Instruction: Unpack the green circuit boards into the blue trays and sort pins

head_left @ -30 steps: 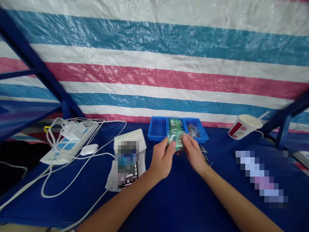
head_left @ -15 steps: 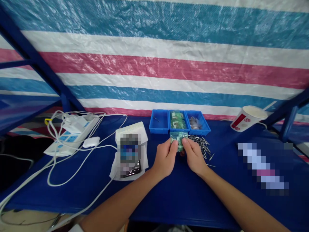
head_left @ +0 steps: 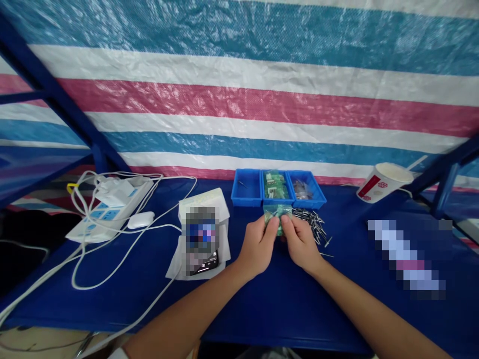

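Observation:
Between both hands is a small green plastic bag (head_left: 277, 211), gripped near its lower edge. My left hand (head_left: 259, 243) pinches its left side with the thumb on top. On its right side my right hand (head_left: 299, 240) does the same, the two thumbs close together. The bag's contents cannot be made out. Just beyond it stands a blue bin (head_left: 276, 201) with several similar green bags (head_left: 275, 185). To my right hand's far side lies a loose heap of pop rivets (head_left: 312, 223), partly hidden by that hand.
A blue bin (head_left: 247, 202) at left holds one thin metal piece; another bin (head_left: 309, 203) holds clear bags. Leftward, a phone (head_left: 205, 265) rests on white paper (head_left: 217, 199), near a power strip (head_left: 108, 214), white cables and an earbud case (head_left: 140, 220). A paper cup (head_left: 383, 183) stands right.
My thumbs have drawn closer together on the green bag, and its top now looks more crumpled. The hands stay in about the same place.

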Demonstrator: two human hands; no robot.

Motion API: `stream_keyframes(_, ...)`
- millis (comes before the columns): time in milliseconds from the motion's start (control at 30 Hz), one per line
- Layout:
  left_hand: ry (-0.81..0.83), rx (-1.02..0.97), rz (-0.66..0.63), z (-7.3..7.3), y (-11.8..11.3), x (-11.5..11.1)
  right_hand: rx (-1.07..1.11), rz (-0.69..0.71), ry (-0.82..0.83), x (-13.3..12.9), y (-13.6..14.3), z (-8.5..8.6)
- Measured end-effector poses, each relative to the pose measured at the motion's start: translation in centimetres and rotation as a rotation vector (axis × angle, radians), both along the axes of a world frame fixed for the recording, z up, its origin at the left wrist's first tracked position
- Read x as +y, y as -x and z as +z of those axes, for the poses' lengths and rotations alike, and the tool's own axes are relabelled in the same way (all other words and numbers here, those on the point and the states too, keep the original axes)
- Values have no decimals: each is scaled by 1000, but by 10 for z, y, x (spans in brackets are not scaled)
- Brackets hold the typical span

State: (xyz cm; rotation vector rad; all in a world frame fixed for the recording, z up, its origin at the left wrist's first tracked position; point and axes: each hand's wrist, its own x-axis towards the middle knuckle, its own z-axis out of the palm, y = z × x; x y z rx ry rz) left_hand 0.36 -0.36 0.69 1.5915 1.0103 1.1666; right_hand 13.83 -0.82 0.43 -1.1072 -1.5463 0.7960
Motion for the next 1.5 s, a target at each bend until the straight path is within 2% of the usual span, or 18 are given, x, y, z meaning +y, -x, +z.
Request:
stream_keyframes(133,35,-38,-25,0,0,1,-3,-3,-18,-2,1,4)
stream_keyframes(267,90,-108,-22,1,-2,0,55,-6,44,-2,1,1)
stream_keyframes(500,108,-125,26,0,-1,3,369,52,226,8,1,-6)
stream_keyframes(600,142,-159,-1,0,1,5,424,16,259,13,0,-4)
stream_keyframes(700,199,-223,-5,-1,2,6,416,-88,233,21,-8,0)
stream_keyframes(800,215,-243,-13,-2,3,7,310,-269,122,39,-25,12)
stream_keyframes(900,214,-219,-20,-1,4,7,157,-405,41,67,-41,30)
stream_keyframes(967,213,-201,-19,0,5,6,-19,-478,-12,87,-46,43)
stream_keyframes(1067,196,-180,-17,1,5,6,-399,-579,-84,110,-44,55)
stream_keyframes(1133,181,-175,-17,1,6,6,-640,-554,-40,118,-39,56)
stream_keyframes(1233,163,-181,-17,2,7,6,-891,-410,27,121,-33,47)
stream_keyframes(1300,156,-183,-20,2,7,5,-951,-370,6,118,-31,40)
stream_keyframes(1500,133,-169,-64,3,6,1,-950,-462,-84,115,-26,26)
